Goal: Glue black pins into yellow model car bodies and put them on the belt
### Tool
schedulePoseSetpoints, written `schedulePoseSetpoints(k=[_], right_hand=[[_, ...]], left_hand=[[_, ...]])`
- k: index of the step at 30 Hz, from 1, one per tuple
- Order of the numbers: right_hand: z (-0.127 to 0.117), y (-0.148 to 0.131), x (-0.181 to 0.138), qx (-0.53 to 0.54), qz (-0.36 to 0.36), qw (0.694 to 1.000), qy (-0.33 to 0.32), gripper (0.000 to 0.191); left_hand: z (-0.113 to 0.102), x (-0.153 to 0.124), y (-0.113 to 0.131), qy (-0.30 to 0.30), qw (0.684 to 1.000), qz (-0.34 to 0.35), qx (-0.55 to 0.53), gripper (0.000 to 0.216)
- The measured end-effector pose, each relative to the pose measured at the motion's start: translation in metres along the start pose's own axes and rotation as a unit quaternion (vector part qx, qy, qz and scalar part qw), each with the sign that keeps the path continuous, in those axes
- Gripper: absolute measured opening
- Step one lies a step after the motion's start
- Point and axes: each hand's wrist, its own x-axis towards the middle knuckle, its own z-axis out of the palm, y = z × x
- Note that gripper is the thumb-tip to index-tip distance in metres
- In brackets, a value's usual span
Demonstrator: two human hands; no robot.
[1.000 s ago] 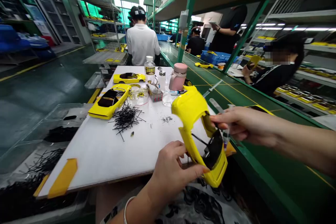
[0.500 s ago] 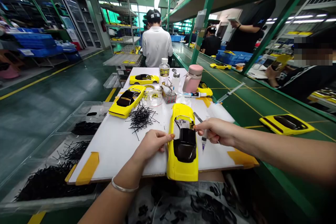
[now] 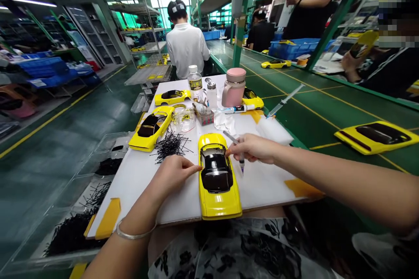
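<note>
Lowered since one second earlier: yellow model car body (image 3: 218, 176), then held up and tilted, now roof up at lower centre, over the near edge of white work table (image 3: 183, 196). From lower left, left forearm (image 3: 140, 209) slanting up and inward to left hand (image 3: 175, 172), with fingers curled and fingertips touching the car's left flank; impossible to tell whether gripping it. From the right edge, right forearm (image 3: 337, 174) sloping gently down toward its elbow; right hand (image 3: 253, 148) mostly closed, fingertips at the right window opening, holding one purple-tipped syringe (image 3: 242, 165) and one slender grey tool (image 3: 230, 137). Counts: three other car bodies on the table, two at centre left (image 3: 152, 127) (image 3: 173, 96) and one partly behind pink flask (image 3: 233, 89); two more on green conveyor (image 3: 321, 126), at right (image 3: 378, 137) and upper right (image 3: 276, 64). At upper centre, one labelled bottle (image 3: 195, 85), one small capped jar (image 3: 211, 96); right of these, one second syringe (image 3: 284, 101). Left of centre, one heap of black strips (image 3: 172, 146), too tangled to count.
</note>
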Motion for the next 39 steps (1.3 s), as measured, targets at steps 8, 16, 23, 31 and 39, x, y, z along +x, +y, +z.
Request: schedulePoseSetpoints(k=[8, 16, 23, 31, 39], right_hand=[[-0.028, -0.015, -0.044, 0.209, -0.245, 0.944, 0.071, 0.063], [-0.016, 0.055, -0.069, 0.341, -0.246, 0.905, 0.070, 0.070], [-0.023, 0.087, -0.073, 0.347, -0.218, 0.912, 0.013, 0.052], [-0.032, 0.106, -0.074, 0.352, -0.201, 0.913, -0.037, 0.036], [-0.024, 0.105, -0.076, 0.395, -0.238, 0.886, -0.037, 0.041]], left_hand=[[0.010, -0.028, 0.025, 0.141, 0.898, 0.359, 0.213, 0.032], [0.017, -0.025, 0.064, 0.067, 0.780, 0.477, 0.399, 0.035], [0.026, -0.027, 0.078, 0.037, 0.754, 0.539, 0.373, 0.022], [0.023, -0.033, 0.065, 0.040, 0.778, 0.502, 0.375, 0.035], [0.013, -0.039, 0.065, 0.084, 0.747, 0.560, 0.348, 0.026]])
